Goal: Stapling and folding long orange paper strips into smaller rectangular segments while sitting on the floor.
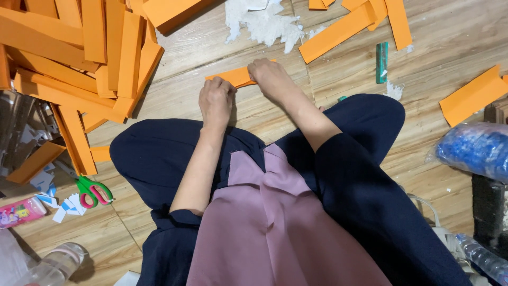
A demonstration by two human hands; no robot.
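Orange paper strip (pixel 236 77) lies flat on the wooden floor (pixel 211 47), just ahead of the seated person's knees. Left hand (pixel 216 100) presses down on its near left end, fingers curled over the paper; right hand (pixel 271 77) covers the right end, fingers bent onto the strip. Both hands are closed down on the strip, pinning it rather than lifting it. Big heap of orange paper strips (pixel 79 58) to the left, more loose ones (pixel 360 21) at upper right, one separate piece (pixel 473 95) far right. Green-and-red-handled scissors (pixel 91 189) on the floor lower left, near small white paper scraps (pixel 69 206). Crumpled white material (pixel 264 21) top centre. Green tube-like object (pixel 381 62) right of the hands. Blue plastic bag (pixel 476 149) at right edge.
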